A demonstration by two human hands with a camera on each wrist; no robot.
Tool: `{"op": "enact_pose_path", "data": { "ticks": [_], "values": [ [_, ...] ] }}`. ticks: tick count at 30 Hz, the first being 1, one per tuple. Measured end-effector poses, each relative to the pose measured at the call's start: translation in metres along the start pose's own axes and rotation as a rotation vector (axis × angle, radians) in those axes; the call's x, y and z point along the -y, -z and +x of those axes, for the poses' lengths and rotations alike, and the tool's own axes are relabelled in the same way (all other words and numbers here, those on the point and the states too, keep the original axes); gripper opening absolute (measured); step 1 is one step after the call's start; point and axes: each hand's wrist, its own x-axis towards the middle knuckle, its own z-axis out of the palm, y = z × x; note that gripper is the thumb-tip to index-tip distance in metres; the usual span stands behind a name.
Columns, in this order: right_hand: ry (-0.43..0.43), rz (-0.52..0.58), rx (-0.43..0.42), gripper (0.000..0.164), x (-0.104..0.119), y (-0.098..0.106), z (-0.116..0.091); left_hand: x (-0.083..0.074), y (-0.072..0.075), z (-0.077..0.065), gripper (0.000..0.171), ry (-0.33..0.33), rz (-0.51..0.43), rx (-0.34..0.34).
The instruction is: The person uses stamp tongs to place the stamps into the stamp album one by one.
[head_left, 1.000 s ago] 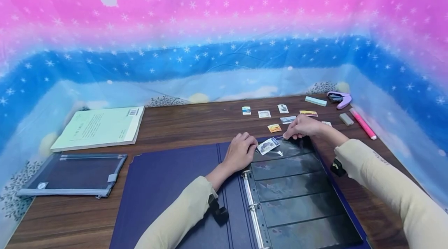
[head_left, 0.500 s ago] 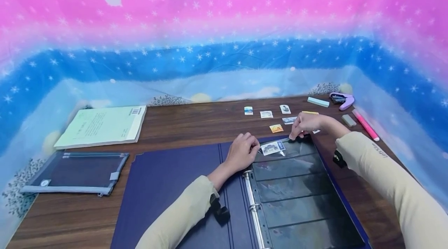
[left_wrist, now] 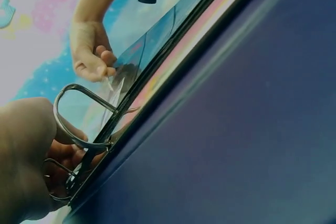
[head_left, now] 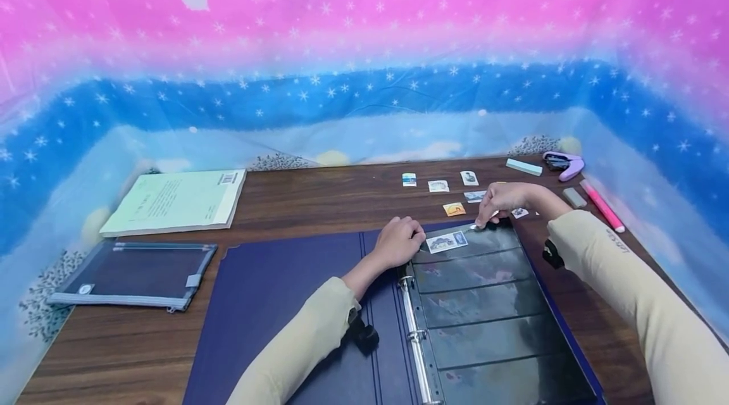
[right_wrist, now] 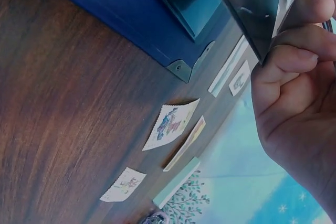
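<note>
A dark stamp album page (head_left: 484, 304) with clear pocket strips lies in an open navy ring binder (head_left: 285, 310). In its top strip sits a white-bordered stamp (head_left: 447, 242), nearly level with the strip. My left hand (head_left: 400, 242) pinches the page's upper left corner, beside the stamp; in the left wrist view its fingers curl behind a metal ring (left_wrist: 64, 116). With thumb and fingers my right hand (head_left: 501, 201) pinches the page's top edge near the right corner. The right wrist view shows that page corner (right_wrist: 252, 11) raised beside the curled fingers (right_wrist: 296, 59).
Loose stamps lie behind the binder, among them an orange one (head_left: 454, 209). A mint eraser-like block (head_left: 524, 167), purple stapler (head_left: 565, 164), grey eraser (head_left: 574, 197) and pink highlighter (head_left: 604, 205) are at the right. A green book (head_left: 176, 202) and mesh zip pouch (head_left: 142, 272) stand left.
The stamp has turned from tilted to nearly level in the top strip. My right hand has shifted slightly right along the page's top edge. My left hand keeps its place at the corner.
</note>
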Motion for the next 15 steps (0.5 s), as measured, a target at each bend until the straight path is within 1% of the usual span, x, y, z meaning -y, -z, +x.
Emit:
{"op": "enact_pose_path", "data": {
  "ticks": [2, 5, 10, 15],
  "values": [
    [0.003, 0.0, 0.005, 0.02, 0.0, 0.0, 0.0, -0.001, 0.001, 0.001, 0.022, 0.012, -0.006, 0.012],
    [0.009, 0.005, 0.015, 0.018, -0.001, -0.001, 0.0, -0.001, 0.001, 0.002, 0.022, 0.02, 0.001, 0.012],
    [-0.001, 0.02, 0.029, 0.019, -0.004, -0.006, 0.005, -0.002, -0.001, 0.001, 0.019, 0.028, 0.014, -0.013],
    [-0.031, 0.02, 0.044, 0.019, -0.004, -0.007, 0.01, -0.001, -0.001, 0.001, 0.018, 0.032, 0.001, -0.03]
  ]
}}
